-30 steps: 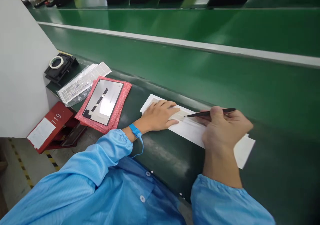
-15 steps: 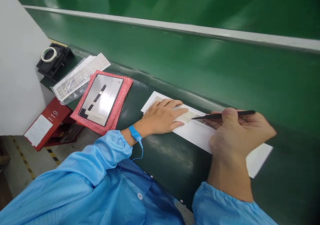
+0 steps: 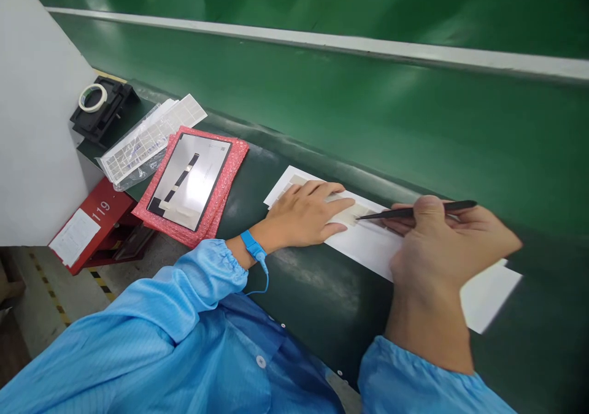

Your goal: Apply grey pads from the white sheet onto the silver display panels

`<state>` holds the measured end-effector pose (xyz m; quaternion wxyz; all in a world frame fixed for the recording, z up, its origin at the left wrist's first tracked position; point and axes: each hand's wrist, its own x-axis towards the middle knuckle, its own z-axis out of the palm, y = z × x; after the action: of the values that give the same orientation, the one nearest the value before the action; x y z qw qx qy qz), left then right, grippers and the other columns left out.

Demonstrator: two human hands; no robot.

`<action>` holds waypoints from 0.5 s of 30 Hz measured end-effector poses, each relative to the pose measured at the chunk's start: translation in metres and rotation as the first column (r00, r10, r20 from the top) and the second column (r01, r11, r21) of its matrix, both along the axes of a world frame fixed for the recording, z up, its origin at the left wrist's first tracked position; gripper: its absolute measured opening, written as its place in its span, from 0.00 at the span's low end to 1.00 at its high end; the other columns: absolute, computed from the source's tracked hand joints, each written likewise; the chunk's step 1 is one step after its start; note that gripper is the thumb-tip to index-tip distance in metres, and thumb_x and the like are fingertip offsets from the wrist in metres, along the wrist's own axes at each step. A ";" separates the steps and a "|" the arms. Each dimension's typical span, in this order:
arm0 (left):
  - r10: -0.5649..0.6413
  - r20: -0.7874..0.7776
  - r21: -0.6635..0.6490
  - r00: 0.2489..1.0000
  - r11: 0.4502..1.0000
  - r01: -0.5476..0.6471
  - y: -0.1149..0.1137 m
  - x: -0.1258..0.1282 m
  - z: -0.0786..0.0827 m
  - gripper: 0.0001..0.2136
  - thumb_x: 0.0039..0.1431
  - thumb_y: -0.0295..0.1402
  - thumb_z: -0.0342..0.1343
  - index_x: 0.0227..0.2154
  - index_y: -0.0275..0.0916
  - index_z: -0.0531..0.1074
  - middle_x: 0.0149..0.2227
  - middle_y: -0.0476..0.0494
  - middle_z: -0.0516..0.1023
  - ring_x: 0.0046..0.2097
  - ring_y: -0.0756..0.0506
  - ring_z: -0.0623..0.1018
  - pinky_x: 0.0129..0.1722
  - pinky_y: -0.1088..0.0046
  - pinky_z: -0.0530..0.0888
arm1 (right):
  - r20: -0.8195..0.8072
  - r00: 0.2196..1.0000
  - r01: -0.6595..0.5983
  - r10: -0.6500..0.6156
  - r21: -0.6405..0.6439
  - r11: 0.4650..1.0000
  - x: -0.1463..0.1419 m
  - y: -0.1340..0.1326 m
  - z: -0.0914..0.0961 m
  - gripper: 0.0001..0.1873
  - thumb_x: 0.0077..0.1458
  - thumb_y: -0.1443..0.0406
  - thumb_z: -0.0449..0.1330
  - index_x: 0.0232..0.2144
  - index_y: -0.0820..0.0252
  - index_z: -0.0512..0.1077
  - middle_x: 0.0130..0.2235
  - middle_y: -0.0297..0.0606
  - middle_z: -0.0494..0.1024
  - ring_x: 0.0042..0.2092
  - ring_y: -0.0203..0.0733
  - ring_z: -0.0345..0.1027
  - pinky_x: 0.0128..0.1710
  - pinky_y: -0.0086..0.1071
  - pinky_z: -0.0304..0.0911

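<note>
Firstly, workbench: green surface (image 3: 317, 285), running slantwise, its far edge meeting a green panel (image 3: 322, 95) with a white rail (image 3: 322, 40).

White backing sheets (image 3: 363, 248), overlapped, lay flat near the surface's far edge, carrying pale film pieces (image 3: 348, 216).

Left hand (image 3: 308, 214): palm down on the sheets' left part, fingers spread, clasping nothing; blue wrist strap (image 3: 253, 246) with cord at the wrist.

Right hand (image 3: 446, 242): clenched round black tweezers (image 3: 391, 213), pinched under the thumb above the sheets. The tip pointed left and stood at the film just beside the left hand's fingers; whether it touched could not be told.

Toward the surface's left end: one display panel (image 3: 207, 168), dark-bordered, with black strip and pale tape, face up on red bubble wrap (image 3: 237, 156). Just beyond it, a gridded label sheet (image 3: 151, 133) with a clear plastic bag (image 3: 142, 172).

At the far left corner: black fixture (image 3: 103, 119), bearing a tape roll (image 3: 83, 102).

Below the left edge: red bin (image 3: 103, 208), marked 119, with a white paper on its side.
</note>
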<state>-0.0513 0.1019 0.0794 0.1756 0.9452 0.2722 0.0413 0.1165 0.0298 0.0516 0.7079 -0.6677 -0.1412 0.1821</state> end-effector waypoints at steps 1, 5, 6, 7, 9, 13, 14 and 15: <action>0.000 0.000 0.000 1.000 1.000 0.000 0.000 0.000 0.000 0.22 0.76 0.41 0.58 0.69 0.43 0.74 0.73 0.40 0.70 0.72 0.36 0.68 0.71 0.53 0.68 | -0.005 1.000 0.004 -0.004 0.001 1.000 -0.001 0.001 -0.001 0.20 0.39 0.57 0.67 0.31 0.67 0.71 0.33 0.52 0.76 0.28 0.50 0.73 0.26 0.37 0.77; 0.002 0.019 0.015 1.000 1.000 -0.002 0.000 0.000 -0.003 0.22 0.77 0.41 0.58 0.68 0.44 0.74 0.73 0.40 0.70 0.72 0.36 0.69 0.71 0.53 0.68 | 0.009 1.000 -0.005 0.005 0.000 1.000 -0.003 0.003 -0.003 0.17 0.42 0.58 0.66 0.31 0.66 0.70 0.33 0.50 0.76 0.28 0.48 0.73 0.25 0.35 0.76; 0.001 0.024 0.017 1.000 1.000 -0.001 0.000 0.000 -0.003 0.21 0.77 0.41 0.57 0.68 0.44 0.74 0.73 0.39 0.71 0.72 0.36 0.69 0.71 0.52 0.68 | 0.018 1.000 -0.007 0.007 0.005 1.000 -0.004 0.003 -0.003 0.17 0.43 0.58 0.66 0.31 0.66 0.70 0.32 0.49 0.76 0.28 0.48 0.73 0.25 0.35 0.75; 0.000 0.027 0.016 1.000 1.000 0.000 0.001 -0.001 -0.003 0.21 0.76 0.41 0.57 0.68 0.44 0.74 0.73 0.39 0.70 0.72 0.36 0.69 0.71 0.52 0.69 | 0.025 1.000 -0.008 0.008 0.011 1.000 -0.004 0.003 -0.003 0.16 0.44 0.58 0.65 0.31 0.65 0.70 0.32 0.49 0.76 0.28 0.48 0.73 0.24 0.35 0.75; -0.003 0.027 0.011 1.000 1.000 0.003 0.001 -0.001 -0.003 0.22 0.76 0.41 0.57 0.68 0.44 0.74 0.73 0.39 0.70 0.72 0.36 0.68 0.71 0.52 0.68 | 0.041 0.999 -0.008 0.006 0.030 1.000 -0.006 0.003 -0.002 0.17 0.44 0.58 0.65 0.31 0.65 0.69 0.32 0.48 0.76 0.28 0.47 0.72 0.23 0.34 0.74; -0.004 0.024 0.009 1.000 1.000 0.004 0.002 -0.002 -0.004 0.22 0.76 0.41 0.57 0.68 0.43 0.74 0.73 0.39 0.70 0.72 0.36 0.68 0.71 0.52 0.68 | 0.107 0.994 -0.020 0.012 0.074 0.997 -0.007 0.001 -0.003 0.18 0.45 0.56 0.65 0.32 0.63 0.67 0.31 0.45 0.74 0.29 0.47 0.73 0.23 0.32 0.73; -0.002 0.025 0.009 1.000 1.000 0.002 0.002 -0.002 -0.005 0.22 0.76 0.41 0.57 0.68 0.43 0.74 0.73 0.39 0.70 0.72 0.36 0.68 0.72 0.52 0.68 | 0.113 0.994 -0.024 0.015 0.084 0.996 -0.007 0.001 -0.003 0.19 0.45 0.56 0.65 0.32 0.63 0.67 0.30 0.44 0.73 0.29 0.47 0.73 0.23 0.32 0.73; 0.001 0.027 0.009 1.000 1.000 -0.001 0.003 -0.002 -0.007 0.22 0.76 0.41 0.57 0.68 0.44 0.74 0.73 0.39 0.70 0.72 0.36 0.68 0.72 0.52 0.68 | 0.108 0.994 -0.031 0.021 0.092 0.995 -0.007 0.001 -0.003 0.19 0.45 0.55 0.66 0.32 0.62 0.66 0.30 0.43 0.73 0.29 0.47 0.73 0.23 0.32 0.73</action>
<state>-0.0536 0.1045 0.0724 0.1748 0.9452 0.2702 0.0553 0.1096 0.0312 0.0483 0.7274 -0.6407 -0.1961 0.1482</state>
